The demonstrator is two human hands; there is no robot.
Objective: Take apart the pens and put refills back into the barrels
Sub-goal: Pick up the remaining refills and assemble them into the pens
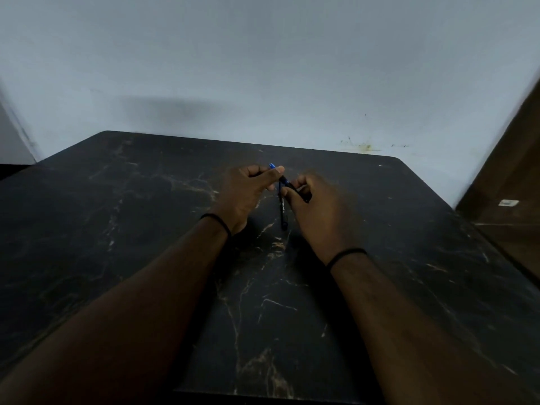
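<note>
It looked like a plain room in a home or small office, though which could not be told. A dark worktop (146, 229) with pale marble-like veining stood pushed against a bare, pale blue-grey painted wall (263, 68) that carried a few scuff marks and stains (365, 146) near the worktop's far edge. At the right stood a brown wooden door or cabinet panel (508, 176). The light was dim and indoor.

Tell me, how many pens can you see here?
2 dark pens: one gripped between the left hand and right hand, one hanging below them over the table. Fingers may hide more parts.
</note>
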